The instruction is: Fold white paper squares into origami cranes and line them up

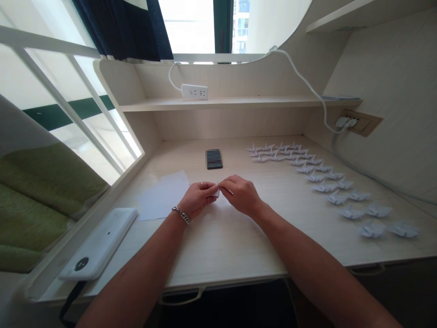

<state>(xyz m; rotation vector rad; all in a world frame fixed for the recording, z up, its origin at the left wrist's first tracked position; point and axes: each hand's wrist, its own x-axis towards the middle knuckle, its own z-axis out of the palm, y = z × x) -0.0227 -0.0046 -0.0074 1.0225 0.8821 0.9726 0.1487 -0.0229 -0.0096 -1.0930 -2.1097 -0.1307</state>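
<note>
Both hands meet over the middle of the pale desk (218, 237). My left hand (197, 198), with a ring and a chain bracelet, and my right hand (241, 193) pinch a small folded piece of white paper (217, 190) between their fingertips. Most of the paper is hidden by the fingers. A sheet of white paper (163, 196) lies just left of my left hand. Several folded white paper cranes (327, 187) lie in two rows along the right side of the desk.
A dark phone (214, 159) lies flat behind the hands. A white flat device (99, 243) rests at the left front corner. A white power strip (194, 91) sits on the shelf, its cable running to a wall socket (357, 122) at the right.
</note>
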